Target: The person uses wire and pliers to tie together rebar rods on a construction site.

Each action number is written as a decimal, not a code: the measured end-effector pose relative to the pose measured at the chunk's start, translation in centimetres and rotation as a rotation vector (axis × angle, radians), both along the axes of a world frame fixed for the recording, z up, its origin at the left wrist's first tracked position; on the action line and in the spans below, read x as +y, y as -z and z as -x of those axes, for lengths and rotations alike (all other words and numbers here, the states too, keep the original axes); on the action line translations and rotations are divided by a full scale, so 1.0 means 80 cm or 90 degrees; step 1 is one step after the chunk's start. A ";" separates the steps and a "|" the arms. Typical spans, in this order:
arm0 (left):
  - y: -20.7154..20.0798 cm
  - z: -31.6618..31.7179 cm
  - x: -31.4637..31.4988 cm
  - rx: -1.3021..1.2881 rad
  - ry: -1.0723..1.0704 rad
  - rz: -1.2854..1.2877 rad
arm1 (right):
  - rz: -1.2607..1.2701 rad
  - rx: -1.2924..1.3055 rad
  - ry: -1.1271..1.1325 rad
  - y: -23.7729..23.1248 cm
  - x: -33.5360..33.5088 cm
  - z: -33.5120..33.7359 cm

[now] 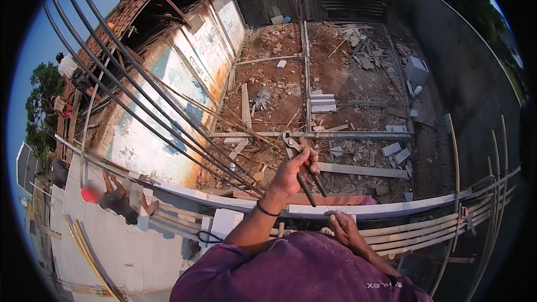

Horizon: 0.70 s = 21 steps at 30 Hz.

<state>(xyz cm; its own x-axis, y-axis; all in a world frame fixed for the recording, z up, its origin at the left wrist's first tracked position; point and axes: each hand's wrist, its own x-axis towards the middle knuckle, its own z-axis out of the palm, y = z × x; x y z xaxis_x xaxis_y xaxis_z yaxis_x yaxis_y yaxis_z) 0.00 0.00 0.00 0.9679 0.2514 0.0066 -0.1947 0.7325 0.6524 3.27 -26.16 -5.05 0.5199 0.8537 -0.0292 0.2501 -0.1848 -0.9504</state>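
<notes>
My left hand point(292, 172) is raised in front of me, its fingers wrapped round a pair of pincers point(306, 189). Their metal jaws point up and away, and two dark handles with a touch of red hang below the grip. Lower and to the right, my right hand point(343, 227) is closed, thumb and fingers drawn together, beside the white block wall top point(391, 206). A thin line, perhaps wire, seems to run near its fingertips, but it is too fine to make out. A dark cord circles my left wrist.
Several long steel bars point(146, 92) slant up to the left. Bamboo poles point(417, 236) run along the right, with upright poles beyond. A person in a red cap point(120, 204) is at the left; others are by the tiled roof point(137, 1). Rubble and concrete beams point(363, 134) lie below.
</notes>
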 end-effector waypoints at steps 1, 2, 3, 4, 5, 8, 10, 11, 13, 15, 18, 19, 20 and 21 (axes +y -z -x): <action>-0.016 0.005 -0.010 0.010 -0.040 -0.021 | 0.006 -0.012 -0.014 -0.005 0.003 -0.008; -0.024 0.008 -0.015 0.020 -0.079 -0.040 | 0.013 -0.024 -0.028 -0.007 0.006 -0.017; -0.039 0.037 -0.007 0.042 -0.067 -0.106 | -0.020 -0.026 -0.024 -0.001 0.018 0.014; -0.045 0.050 -0.008 0.034 -0.075 -0.161 | -0.043 -0.061 -0.039 0.012 0.021 0.014; -0.051 0.062 -0.010 0.026 -0.081 -0.214 | -0.066 -0.095 -0.052 0.019 0.022 0.014; -0.059 0.077 -0.032 0.042 -0.153 -0.372 | -0.204 -0.190 0.153 -0.026 0.028 -0.020; -0.061 0.086 -0.041 0.049 -0.173 -0.445 | -0.276 -0.170 0.223 -0.081 0.067 -0.042; -0.059 0.091 -0.043 0.068 -0.159 -0.466 | -0.340 -0.077 0.240 -0.116 0.094 -0.043; -0.054 0.115 -0.044 0.125 -0.143 -0.516 | -0.394 0.104 0.218 -0.190 0.142 -0.028; -0.052 0.121 -0.053 0.153 -0.134 -0.486 | -0.369 0.139 0.160 -0.223 0.157 -0.036; -0.049 0.121 -0.056 0.166 -0.113 -0.458 | -0.335 0.068 0.111 -0.213 0.176 -0.049; -0.048 0.124 -0.055 0.175 -0.106 -0.456 | -0.314 0.030 0.099 -0.210 0.180 -0.045; -0.048 0.126 -0.053 0.183 -0.100 -0.454 | -0.293 -0.008 0.086 -0.205 0.182 -0.039; -0.049 0.129 -0.052 0.181 -0.115 -0.466 | -0.272 -0.045 0.073 -0.198 0.184 -0.033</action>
<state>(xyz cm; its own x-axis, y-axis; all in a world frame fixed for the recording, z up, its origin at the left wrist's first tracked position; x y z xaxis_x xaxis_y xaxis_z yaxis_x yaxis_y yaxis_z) -10.30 -4.17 3.90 0.9018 0.4320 -0.0100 -0.0240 0.0732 0.9970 5.87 -11.46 10.81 0.6000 0.7184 0.3519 0.3172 0.1901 -0.9291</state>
